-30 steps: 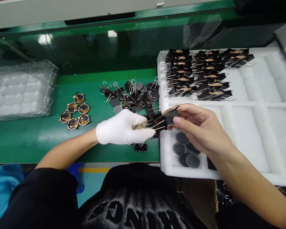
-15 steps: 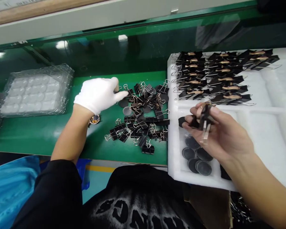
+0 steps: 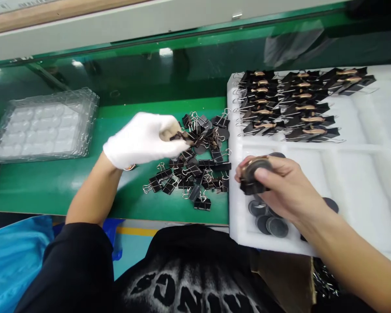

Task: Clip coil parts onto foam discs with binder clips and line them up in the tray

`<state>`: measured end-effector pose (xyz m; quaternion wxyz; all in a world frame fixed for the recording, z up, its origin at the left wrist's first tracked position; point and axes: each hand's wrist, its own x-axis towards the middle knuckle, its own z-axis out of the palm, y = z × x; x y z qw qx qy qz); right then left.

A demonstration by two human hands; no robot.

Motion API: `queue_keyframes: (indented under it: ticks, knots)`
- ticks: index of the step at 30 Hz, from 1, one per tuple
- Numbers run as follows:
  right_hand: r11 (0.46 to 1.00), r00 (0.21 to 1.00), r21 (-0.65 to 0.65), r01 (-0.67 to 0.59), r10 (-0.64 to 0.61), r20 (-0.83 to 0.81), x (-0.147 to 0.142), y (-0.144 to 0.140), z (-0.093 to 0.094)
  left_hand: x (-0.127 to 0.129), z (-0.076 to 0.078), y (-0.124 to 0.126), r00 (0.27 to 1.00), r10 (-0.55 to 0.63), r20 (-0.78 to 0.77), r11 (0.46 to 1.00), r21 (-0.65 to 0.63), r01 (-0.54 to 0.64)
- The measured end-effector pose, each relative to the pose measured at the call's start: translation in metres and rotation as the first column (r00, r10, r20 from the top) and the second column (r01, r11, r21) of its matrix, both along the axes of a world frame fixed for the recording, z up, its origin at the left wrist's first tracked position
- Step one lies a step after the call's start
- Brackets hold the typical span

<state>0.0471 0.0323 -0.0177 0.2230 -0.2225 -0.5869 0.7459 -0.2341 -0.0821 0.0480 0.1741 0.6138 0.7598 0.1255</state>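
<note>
Gloved left hand [image 3: 143, 139] pinching a clip [image 3: 182, 136] off the worktop [image 3: 52, 187] pile, bare right hand [image 3: 280, 187] gripping a clipped disc [image 3: 256, 174] above the foam tray [image 3: 234, 226], ready for racking.

White-gloved left hand [image 3: 143, 139] pinches a black metal binder clip [image 3: 181, 137] above the clip pile [image 3: 195, 167]; bare right hand [image 3: 280, 187] grips a round clipped disc [image 3: 254, 174] over the white foam tray [image 3: 361, 174].
</note>
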Motion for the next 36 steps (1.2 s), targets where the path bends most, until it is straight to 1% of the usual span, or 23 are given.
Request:
queue_keyframes:
  ticks: [1,2,4,6,8,9,10,12,14,16,17,21,24,26,28,29,31,33,34,36]
  knots:
    - [0.994,0.998,0.088,-0.062,0.063,-0.012,-0.001,-0.003,0.001,0.014,0.001,-0.002,0.991,-0.045,0.128,0.998,0.041,0.04]
    - [0.979,0.992,0.164,-0.12,0.124,-0.016,-0.001,-0.007,0.003,0.027,0.0,-0.004,0.966,-0.097,0.238,0.994,0.071,0.082]
    - [0.948,0.98,0.254,-0.191,0.197,0.004,-0.002,-0.013,0.007,0.049,-0.005,-0.005,0.906,-0.163,0.392,0.986,0.096,0.136]
    - [0.944,0.985,0.284,-0.171,0.165,0.045,-0.002,-0.016,0.008,0.061,-0.011,-0.005,0.861,-0.144,0.489,0.99,0.081,0.119]
    - [0.951,0.995,0.296,-0.092,0.077,0.063,0.0,-0.017,0.006,0.064,-0.016,-0.004,0.826,-0.093,0.556,0.995,0.078,0.06]
    - [0.954,0.998,0.296,-0.045,0.03,0.055,0.001,-0.016,0.004,0.064,-0.017,-0.004,0.821,-0.076,0.566,0.996,0.086,0.033]
    - [0.956,0.999,0.293,-0.002,-0.01,0.041,0.002,-0.014,0.001,0.063,-0.018,-0.004,0.831,-0.062,0.553,0.995,0.099,0.008]
    - [0.957,0.997,0.282,0.065,-0.073,0.017,0.004,-0.012,-0.004,0.062,-0.018,-0.004,0.881,-0.035,0.473,0.995,0.102,-0.015]
    - [0.955,0.994,0.277,0.106,-0.109,-0.002,0.006,-0.011,-0.008,0.065,-0.018,-0.005,0.921,-0.026,0.389,0.999,0.054,0.006]
    - [0.955,0.994,0.277,0.109,-0.109,-0.016,0.006,-0.012,-0.01,0.07,-0.02,-0.006,0.927,-0.039,0.373,0.999,0.025,0.032]
    - [0.955,0.994,0.277,0.106,-0.104,-0.022,0.006,-0.013,-0.011,0.074,-0.022,-0.006,0.924,-0.041,0.38,0.999,0.038,0.029]
    - [0.964,0.996,0.249,0.091,-0.093,-0.001,0.006,-0.015,-0.013,0.082,-0.033,-0.006,0.924,-0.051,0.38,0.98,0.195,-0.026]
    - [0.971,0.997,0.229,0.066,-0.071,0.017,0.006,-0.015,-0.01,0.081,-0.038,-0.005,0.96,-0.077,0.269,0.956,0.292,-0.005]
    - [0.966,0.998,0.253,0.048,-0.055,0.024,0.006,-0.011,-0.004,0.076,-0.039,-0.004,0.979,-0.1,0.176,0.95,0.309,0.041]
    - [0.953,0.995,0.303,0.025,-0.053,0.085,0.007,-0.005,0.005,0.07,-0.038,-0.004,0.983,-0.126,0.134,0.952,0.294,0.082]
    - [0.942,0.99,0.335,0.009,-0.056,0.132,0.008,0.0,0.01,0.068,-0.038,-0.004,0.98,-0.142,0.141,0.957,0.272,0.1]
    - [0.914,0.974,0.406,-0.023,-0.07,0.213,0.01,0.01,0.018,0.065,-0.037,-0.006,0.965,-0.185,0.188,0.97,0.192,0.149]
    - [0.881,0.968,0.472,-0.049,-0.074,0.238,0.012,0.02,0.021,0.065,-0.038,-0.008,0.942,-0.236,0.24,0.972,0.08,0.223]
    - [0.867,0.969,0.493,-0.072,-0.057,0.242,0.013,0.024,0.022,0.066,-0.038,-0.009,0.93,-0.263,0.256,0.964,0.031,0.264]
    - [0.84,0.965,0.516,-0.167,0.031,0.262,0.016,0.03,0.02,0.067,-0.037,-0.011,0.914,-0.317,0.253,0.942,-0.027,0.334]
